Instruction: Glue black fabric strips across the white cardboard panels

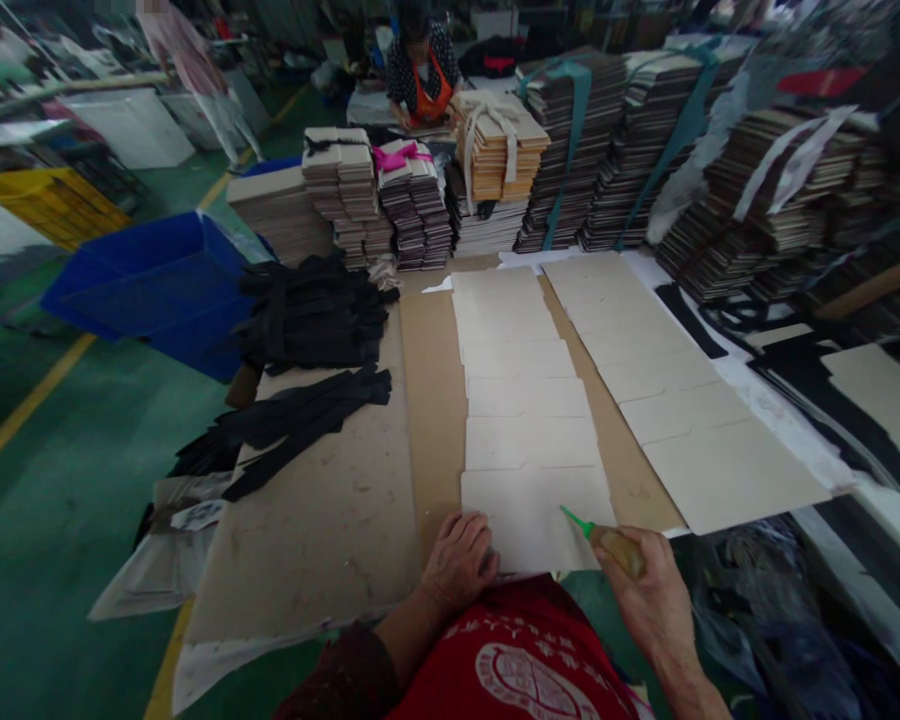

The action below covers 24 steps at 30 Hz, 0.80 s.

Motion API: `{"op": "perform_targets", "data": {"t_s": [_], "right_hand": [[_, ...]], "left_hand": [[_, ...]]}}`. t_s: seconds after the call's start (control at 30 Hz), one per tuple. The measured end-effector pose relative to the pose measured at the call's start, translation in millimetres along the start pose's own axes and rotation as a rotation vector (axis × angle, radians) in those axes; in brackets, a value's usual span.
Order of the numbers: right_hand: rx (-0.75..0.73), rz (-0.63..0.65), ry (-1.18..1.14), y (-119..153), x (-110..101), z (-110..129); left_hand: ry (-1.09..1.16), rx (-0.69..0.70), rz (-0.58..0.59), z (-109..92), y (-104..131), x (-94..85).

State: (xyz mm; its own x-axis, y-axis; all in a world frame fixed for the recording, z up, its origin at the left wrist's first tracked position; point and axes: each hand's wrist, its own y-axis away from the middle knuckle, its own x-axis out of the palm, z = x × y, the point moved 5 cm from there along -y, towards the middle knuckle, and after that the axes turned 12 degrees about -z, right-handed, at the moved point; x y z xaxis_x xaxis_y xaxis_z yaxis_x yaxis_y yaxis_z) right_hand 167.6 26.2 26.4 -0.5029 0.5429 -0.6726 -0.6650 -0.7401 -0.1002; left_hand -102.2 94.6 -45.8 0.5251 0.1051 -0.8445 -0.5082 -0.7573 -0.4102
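Observation:
In the head view, a column of overlapping cream sheets (pixel 525 440) runs away from me along the middle of the table. My left hand (pixel 461 560) rests at the left edge of the nearest sheet, its fingers curled together; whether anything is under them is hidden. My right hand (pixel 649 590) is wrapped round a brownish squeeze bottle (pixel 621 550) with a green nozzle. The nozzle points left over the nearest sheet. A second column of cream sheets (pixel 667 390) lies to the right, with brown board showing between the columns.
Black strips (pixel 311 315) lie at the table's left, beside a blue bin (pixel 157 280). Tied stacks of boards (pixel 349 190) line the far edge. A person in an orange apron (pixel 427 85) is behind them. Plastic bags (pixel 765 600) are at the lower right.

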Motion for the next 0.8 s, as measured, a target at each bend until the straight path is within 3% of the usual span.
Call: {"op": "perform_targets", "data": {"t_s": [0.1, 0.2, 0.47, 0.8], "right_hand": [[0.269, 0.060, -0.155, 14, 12, -3], [0.333, 0.159, -0.248, 28, 30, 9], [-0.058, 0.232, -0.241, 39, 57, 41], [-0.387, 0.292, -0.090, 40, 69, 68]], "left_hand": [[-0.034, -0.055, -0.006, 2, 3, 0.5], [-0.048, -0.084, -0.008, 2, 4, 0.3], [-0.033, -0.106, -0.010, 1, 4, -1.4], [-0.006, -0.113, -0.028, 3, 7, 0.7]]}}
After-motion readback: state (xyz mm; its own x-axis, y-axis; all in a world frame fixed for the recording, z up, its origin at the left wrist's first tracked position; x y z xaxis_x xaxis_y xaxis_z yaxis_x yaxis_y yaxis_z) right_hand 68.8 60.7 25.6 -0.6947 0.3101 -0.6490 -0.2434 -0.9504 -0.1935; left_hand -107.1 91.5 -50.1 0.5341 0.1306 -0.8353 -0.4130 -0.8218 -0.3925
